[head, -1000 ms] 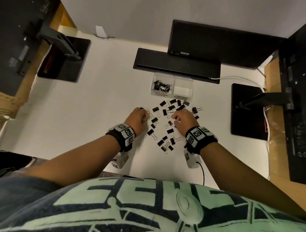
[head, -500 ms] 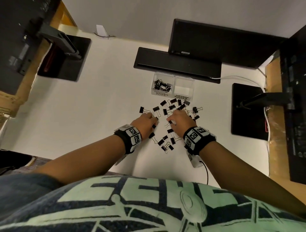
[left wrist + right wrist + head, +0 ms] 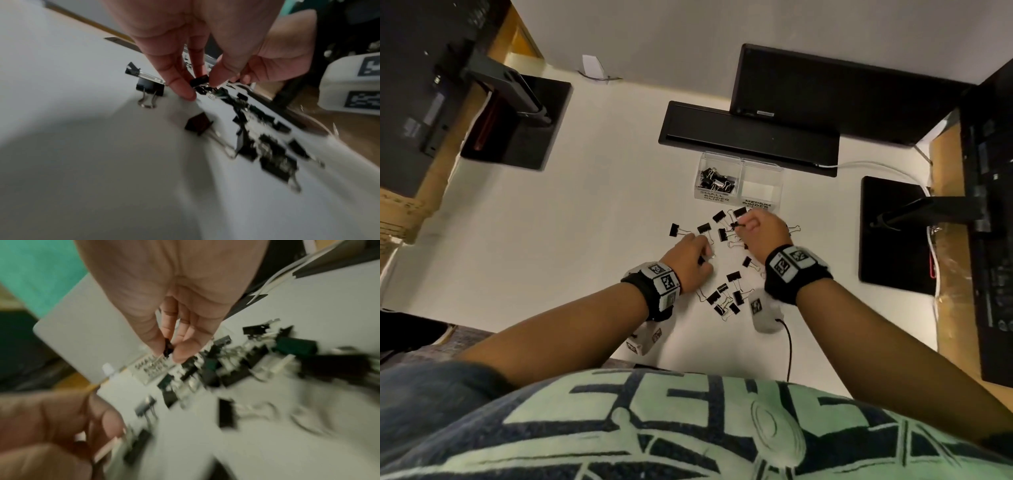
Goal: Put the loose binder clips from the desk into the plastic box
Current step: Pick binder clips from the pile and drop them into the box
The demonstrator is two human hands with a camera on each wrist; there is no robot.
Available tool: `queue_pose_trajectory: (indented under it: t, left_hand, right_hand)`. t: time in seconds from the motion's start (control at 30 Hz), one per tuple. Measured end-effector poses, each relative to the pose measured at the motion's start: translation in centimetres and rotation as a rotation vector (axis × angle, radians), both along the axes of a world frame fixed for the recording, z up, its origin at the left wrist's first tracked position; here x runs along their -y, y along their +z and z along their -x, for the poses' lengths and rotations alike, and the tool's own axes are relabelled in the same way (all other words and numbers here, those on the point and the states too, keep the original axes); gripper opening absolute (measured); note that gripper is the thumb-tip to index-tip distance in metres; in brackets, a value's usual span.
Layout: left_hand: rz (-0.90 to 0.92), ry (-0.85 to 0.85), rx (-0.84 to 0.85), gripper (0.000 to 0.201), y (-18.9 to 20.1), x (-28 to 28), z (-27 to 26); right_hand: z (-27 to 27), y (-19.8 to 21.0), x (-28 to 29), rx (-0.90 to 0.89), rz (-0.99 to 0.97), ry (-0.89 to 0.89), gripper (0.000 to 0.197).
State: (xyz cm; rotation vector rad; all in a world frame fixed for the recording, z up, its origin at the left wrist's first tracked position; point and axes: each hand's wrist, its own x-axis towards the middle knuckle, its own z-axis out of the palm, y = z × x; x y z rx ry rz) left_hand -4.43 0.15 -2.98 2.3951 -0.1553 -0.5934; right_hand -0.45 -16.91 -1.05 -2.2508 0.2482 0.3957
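A clear two-compartment plastic box (image 3: 777,171) stands mid-desk; its left compartment holds small black binder clips (image 3: 714,181), its right one is bare. Several loose binder clips (image 3: 732,275) lie scattered between the box and me. My left hand (image 3: 703,258) is low over the left side of the scatter; in the left wrist view its thumb and fingers (image 3: 183,87) pinch a small black clip (image 3: 199,80) just above the desk. My right hand (image 3: 738,226) is raised near the box's front and pinches another small clip (image 3: 168,347) between thumb and fingers.
A black bar-shaped base (image 3: 750,137) and a monitor (image 3: 825,89) stand right behind the box. Black monitor bases sit at the left (image 3: 517,120) and right (image 3: 893,233). A white cable (image 3: 873,168) runs at the right. Wrist camera units hang under both wrists.
My right hand has risen and moved forward towards the box with a small clip in its pinch. My left hand has shifted slightly right into the scatter and pinched a clip.
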Motion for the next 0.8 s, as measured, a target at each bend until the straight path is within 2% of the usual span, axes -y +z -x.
queue_pose_trajectory:
  t: [0.1,0.27,0.33,0.43,0.53,0.63,0.73,0.8]
  left_hand:
    - [0.080,0.198,0.006,0.015,1.0,0.1,-1.3]
    - [0.142,0.339,0.081,0.008,2.6,-0.1,-5.3]
    - [0.137,0.320,0.144,0.006,3.6,0.0,-7.2]
    - [0.086,0.261,0.226,0.012,4.7,0.2,-10.2]
    - [-0.019,0.159,0.268,0.009,4.8,0.5,-12.5]
    - [-0.090,0.084,0.268,0.012,4.5,1.1,-13.6]
    - [-0.154,0.020,0.220,0.017,4.0,1.8,-13.6]
    - [-0.125,-0.006,0.227,0.018,3.7,2.3,-12.8]
  right_hand:
    - [-3.3,1.7,-0.3,0.028,-0.097,-0.077,0.013]
    - [-7.3,2.8,-1.4,0.102,-0.021,-0.004,0.031]
    - [-7.9,2.6,-1.7,0.093,-0.017,0.030,0.038]
    - [-7.5,2.5,-1.6,0.094,-0.068,0.018,0.041]
    - [-5.8,2.7,-0.8,0.113,-0.100,-0.031,0.036]
    - [-3.0,2.4,0.6,0.095,-0.050,-0.017,0.027]
    - [0.8,1.4,2.0,-0.034,0.012,0.087,0.026]
    - [3.2,0.7,2.7,-0.118,0.045,0.197,0.022]
